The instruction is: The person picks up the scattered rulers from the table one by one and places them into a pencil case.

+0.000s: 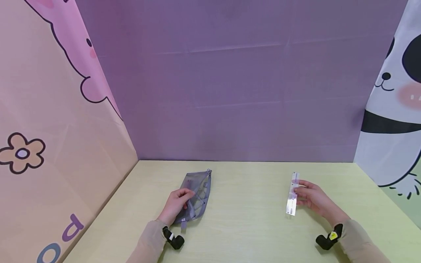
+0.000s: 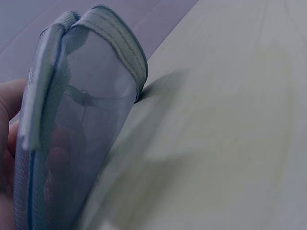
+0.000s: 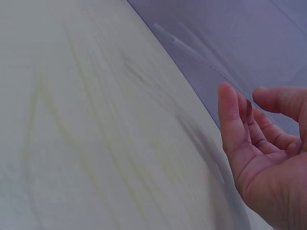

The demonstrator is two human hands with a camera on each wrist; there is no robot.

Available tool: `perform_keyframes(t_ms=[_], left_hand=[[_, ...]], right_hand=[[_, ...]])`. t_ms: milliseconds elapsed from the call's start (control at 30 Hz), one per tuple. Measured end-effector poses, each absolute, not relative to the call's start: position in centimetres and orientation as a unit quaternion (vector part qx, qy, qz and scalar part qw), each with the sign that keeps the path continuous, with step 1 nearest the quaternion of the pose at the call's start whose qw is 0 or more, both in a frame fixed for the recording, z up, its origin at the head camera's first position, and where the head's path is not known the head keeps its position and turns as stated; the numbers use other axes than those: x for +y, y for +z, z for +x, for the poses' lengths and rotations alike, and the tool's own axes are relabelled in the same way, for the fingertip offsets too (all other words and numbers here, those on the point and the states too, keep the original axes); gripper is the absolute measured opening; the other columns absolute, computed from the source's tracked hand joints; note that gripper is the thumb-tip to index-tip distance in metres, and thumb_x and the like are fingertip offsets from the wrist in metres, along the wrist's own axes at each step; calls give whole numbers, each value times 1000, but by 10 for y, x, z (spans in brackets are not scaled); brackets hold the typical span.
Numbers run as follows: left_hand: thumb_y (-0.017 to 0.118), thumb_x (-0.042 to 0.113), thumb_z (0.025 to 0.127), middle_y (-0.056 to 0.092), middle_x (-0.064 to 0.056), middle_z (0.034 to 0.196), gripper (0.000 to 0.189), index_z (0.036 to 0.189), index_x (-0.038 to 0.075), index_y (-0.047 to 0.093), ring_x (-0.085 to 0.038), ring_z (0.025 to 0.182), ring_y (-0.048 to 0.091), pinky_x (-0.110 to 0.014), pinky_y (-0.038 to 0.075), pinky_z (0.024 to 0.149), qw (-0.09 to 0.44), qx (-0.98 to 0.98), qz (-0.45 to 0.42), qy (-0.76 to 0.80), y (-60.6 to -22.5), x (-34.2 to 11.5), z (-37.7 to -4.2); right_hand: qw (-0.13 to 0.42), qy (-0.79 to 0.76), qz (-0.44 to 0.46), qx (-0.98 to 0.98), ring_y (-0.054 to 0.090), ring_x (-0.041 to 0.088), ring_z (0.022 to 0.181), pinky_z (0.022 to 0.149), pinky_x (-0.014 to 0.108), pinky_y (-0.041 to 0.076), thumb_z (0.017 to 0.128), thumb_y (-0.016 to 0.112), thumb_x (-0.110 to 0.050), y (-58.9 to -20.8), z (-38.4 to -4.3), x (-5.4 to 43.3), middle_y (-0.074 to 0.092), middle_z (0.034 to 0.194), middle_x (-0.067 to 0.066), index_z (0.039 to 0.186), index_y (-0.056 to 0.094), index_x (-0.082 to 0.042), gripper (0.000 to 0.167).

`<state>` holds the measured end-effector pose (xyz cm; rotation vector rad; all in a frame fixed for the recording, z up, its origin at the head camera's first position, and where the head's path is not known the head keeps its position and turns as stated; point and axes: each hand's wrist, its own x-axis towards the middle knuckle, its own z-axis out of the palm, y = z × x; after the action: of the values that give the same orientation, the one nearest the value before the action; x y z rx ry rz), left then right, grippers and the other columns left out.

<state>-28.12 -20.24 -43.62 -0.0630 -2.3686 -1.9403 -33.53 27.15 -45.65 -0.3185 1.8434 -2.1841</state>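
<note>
A bluish-grey see-through zipper pouch (image 1: 201, 199) is gripped by my left hand (image 1: 175, 205), thumb on the near side. Close up in the left wrist view, the pouch (image 2: 98, 108) is tilted, its zipper edge bent at the top and fingers showing through the sheer side. What lies inside is too faint to make out. Off to the right, my right hand (image 1: 316, 201) pinches a clear ruler (image 1: 291, 200) between thumb and fingers, above the table. The right wrist view catches that ruler (image 3: 206, 61) nearly edge-on, past the fingertips of the hand (image 3: 268, 158).
Both hands are over a pale wood-look table (image 1: 246, 219). A purple cloth wall (image 1: 223, 80) stands along its back edge. Printed panels rise at either side, one with a flower (image 1: 23, 153) and the other with a panda (image 1: 391, 146).
</note>
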Motion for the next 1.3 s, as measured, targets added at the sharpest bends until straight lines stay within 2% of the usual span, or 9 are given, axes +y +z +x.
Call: perform_keyframes(t_ms=[367,567,733,933,1133,1300], left_hand=[[64,7,91,59,-8,80,20,97,-12,66,-16,62,46,-26,41,58,43,-775,-20,-630,-433,-202,-280],[65,8,91,60,-9,82,18,96,-9,67,-16,61,45,-26,41,57,48,-773,-12,-633,-450,-206,-293],[67,13,90,60,-4,83,18,94,-5,69,-14,60,45,-25,40,56,54,-771,-9,-635,-466,-210,-302],[67,14,90,55,0,75,18,94,-3,70,-13,58,44,-25,40,56,54,-766,-9,-641,-467,-210,-301],[65,11,92,54,0,74,20,96,-8,68,-14,59,44,-26,40,57,45,-765,-18,-642,-457,-208,-293],[67,15,91,53,1,73,19,94,-3,70,-14,60,44,-25,40,57,52,-767,-16,-640,-468,-211,-301]], right_hand=[[139,-743,-115,644,64,15,82,72,32,55,99,47,0,-459,-339,266,63,95,3,110,55,-17,23],[142,-738,-108,651,64,14,82,71,32,55,98,49,-1,-459,-340,260,63,95,3,113,54,-14,20],[143,-738,-104,652,63,14,82,71,32,55,97,51,-1,-460,-340,254,62,96,3,114,52,-12,21],[149,-733,-108,655,63,14,81,71,32,54,98,51,-3,-459,-339,251,62,96,2,119,50,-9,22],[158,-735,-114,649,63,14,81,72,33,54,99,49,-3,-461,-339,249,63,96,2,122,49,-6,23],[163,-732,-115,651,62,16,83,74,34,54,99,50,-5,-461,-340,246,62,97,2,126,48,-4,27]])
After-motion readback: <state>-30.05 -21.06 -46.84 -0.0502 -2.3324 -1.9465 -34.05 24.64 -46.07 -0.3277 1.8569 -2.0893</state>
